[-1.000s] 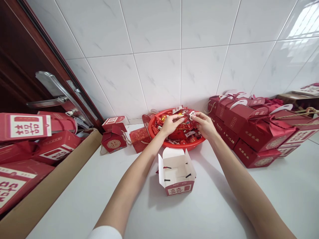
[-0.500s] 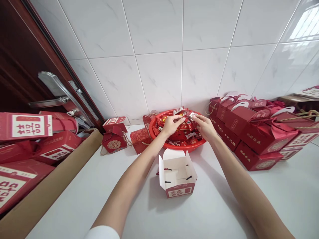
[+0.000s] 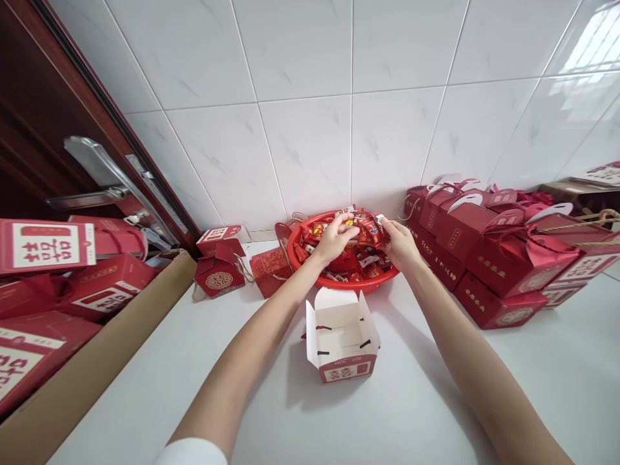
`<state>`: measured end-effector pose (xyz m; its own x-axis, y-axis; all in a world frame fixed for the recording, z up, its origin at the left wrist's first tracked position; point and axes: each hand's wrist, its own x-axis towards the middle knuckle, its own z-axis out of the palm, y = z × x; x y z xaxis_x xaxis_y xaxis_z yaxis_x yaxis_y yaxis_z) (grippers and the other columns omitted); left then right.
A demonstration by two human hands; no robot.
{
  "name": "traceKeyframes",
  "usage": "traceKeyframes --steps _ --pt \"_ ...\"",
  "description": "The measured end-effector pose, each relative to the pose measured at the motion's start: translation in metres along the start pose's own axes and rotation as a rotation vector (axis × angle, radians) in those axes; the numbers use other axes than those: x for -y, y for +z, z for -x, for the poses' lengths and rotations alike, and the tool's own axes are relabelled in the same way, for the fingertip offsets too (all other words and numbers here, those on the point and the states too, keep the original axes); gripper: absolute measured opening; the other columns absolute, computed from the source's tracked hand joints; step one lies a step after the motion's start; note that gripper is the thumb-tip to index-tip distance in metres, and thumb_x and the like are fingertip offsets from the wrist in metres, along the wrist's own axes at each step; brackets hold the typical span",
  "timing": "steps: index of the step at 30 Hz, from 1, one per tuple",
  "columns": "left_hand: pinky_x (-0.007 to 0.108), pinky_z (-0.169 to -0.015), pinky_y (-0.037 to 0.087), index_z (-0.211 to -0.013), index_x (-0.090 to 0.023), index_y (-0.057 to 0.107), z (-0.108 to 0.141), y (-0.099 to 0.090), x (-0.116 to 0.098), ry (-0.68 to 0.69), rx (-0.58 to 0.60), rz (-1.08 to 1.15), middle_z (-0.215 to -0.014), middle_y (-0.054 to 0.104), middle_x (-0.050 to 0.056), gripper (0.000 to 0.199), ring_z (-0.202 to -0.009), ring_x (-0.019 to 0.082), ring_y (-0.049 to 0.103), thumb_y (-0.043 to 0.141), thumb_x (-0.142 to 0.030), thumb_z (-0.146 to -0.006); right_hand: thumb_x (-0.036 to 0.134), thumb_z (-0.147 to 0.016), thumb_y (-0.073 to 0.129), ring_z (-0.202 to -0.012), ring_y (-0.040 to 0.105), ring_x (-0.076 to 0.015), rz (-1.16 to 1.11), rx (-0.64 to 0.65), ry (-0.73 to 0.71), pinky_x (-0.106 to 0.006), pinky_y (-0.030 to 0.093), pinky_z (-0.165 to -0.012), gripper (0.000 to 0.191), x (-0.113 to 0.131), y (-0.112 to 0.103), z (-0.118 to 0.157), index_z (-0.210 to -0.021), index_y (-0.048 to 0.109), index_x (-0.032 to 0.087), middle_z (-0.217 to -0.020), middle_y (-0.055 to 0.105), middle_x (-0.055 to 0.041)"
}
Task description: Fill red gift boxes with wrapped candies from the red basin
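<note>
A red oval basin (image 3: 339, 284) full of wrapped candies stands against the tiled wall. Over its left half is my left hand (image 3: 335, 240), its fingers curled with thumb and fingertips near each other; whether it holds anything is hard to make out. At the basin's right side, my right hand (image 3: 398, 243) pinches red-wrapped candies (image 3: 372, 232). Nearer to me, an open box (image 3: 346, 345), white inside and red outside, sits with its flaps up and no candy visible in it.
Red gift boxes (image 3: 498, 258) are stacked at the right. Small red boxes (image 3: 220, 274) stand left of the basin. A cardboard carton (image 3: 111, 329) at the far left holds more red boxes, beside a dark door with a metal handle (image 3: 111, 174).
My right hand has raised red candies into clearer view between its fingers. My left hand's fingers have curled more. The whole view has shifted slightly.
</note>
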<state>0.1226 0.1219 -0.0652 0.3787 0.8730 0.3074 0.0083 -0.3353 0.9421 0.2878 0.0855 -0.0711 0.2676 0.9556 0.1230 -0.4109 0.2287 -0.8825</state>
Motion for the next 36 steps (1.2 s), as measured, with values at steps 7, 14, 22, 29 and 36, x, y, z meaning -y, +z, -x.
traceKeyframes --steps 7,14,22,29,36 --pt "0.037 -0.082 0.051 -0.074 -0.02 0.07 0.007 0.015 -0.005 0.087 0.416 -0.788 -0.077 0.073 0.005 0.009 -0.079 0.027 0.069 0.076 -0.021 -0.068 0.053 -0.058 0.086 -0.058 0.057 -0.0126 -0.162 -0.169 -0.131 -0.028 0.052 -0.056 0.047 -0.003 -0.005 -0.009 -0.067 0.053 0.022 -0.061 0.058 0.0055" --pt "0.035 -0.076 0.049 -0.07 -0.021 0.071 0.008 0.023 -0.009 0.088 0.426 -1.081 -0.07 0.072 0.007 0.007 -0.076 0.029 0.069 0.07 -0.015 -0.073 0.051 -0.053 0.089 -0.057 0.055 -0.0107 -0.191 -0.156 -0.128 -0.025 0.048 -0.054 0.048 -0.003 -0.002 -0.006 -0.067 0.054 0.021 -0.061 0.057 0.0069" --pt "0.036 -0.09 0.052 -0.087 -0.017 0.079 0.004 0.002 -0.013 0.118 0.163 -0.563 -0.098 0.079 0.009 0.02 -0.094 0.026 0.072 0.061 -0.013 -0.078 0.048 -0.055 0.087 -0.056 0.056 -0.0117 -0.207 -0.113 -0.11 -0.025 0.049 -0.051 0.043 0.0 -0.003 -0.005 -0.07 0.057 0.021 -0.061 0.059 0.0063" --pt "0.033 -0.074 0.054 -0.09 -0.016 0.078 0.067 -0.034 -0.069 0.045 0.272 -0.374 -0.085 0.076 0.007 0.025 -0.078 0.022 0.069 0.06 -0.031 -0.083 0.047 -0.062 0.085 -0.072 0.063 -0.0161 -0.144 0.058 -0.099 -0.029 0.055 -0.06 0.036 0.019 0.002 0.008 -0.081 0.065 0.023 -0.075 0.066 0.0032" --pt "0.033 -0.087 0.05 -0.105 -0.025 0.076 0.144 -0.048 -0.103 0.002 0.387 -0.812 -0.111 0.066 0.006 0.029 -0.099 0.022 0.065 0.056 -0.041 -0.091 0.054 -0.069 0.083 -0.068 0.057 -0.0127 0.075 0.37 -0.113 -0.025 0.05 -0.062 0.039 0.058 0.029 0.056 -0.079 0.066 0.021 -0.074 0.062 0.002"
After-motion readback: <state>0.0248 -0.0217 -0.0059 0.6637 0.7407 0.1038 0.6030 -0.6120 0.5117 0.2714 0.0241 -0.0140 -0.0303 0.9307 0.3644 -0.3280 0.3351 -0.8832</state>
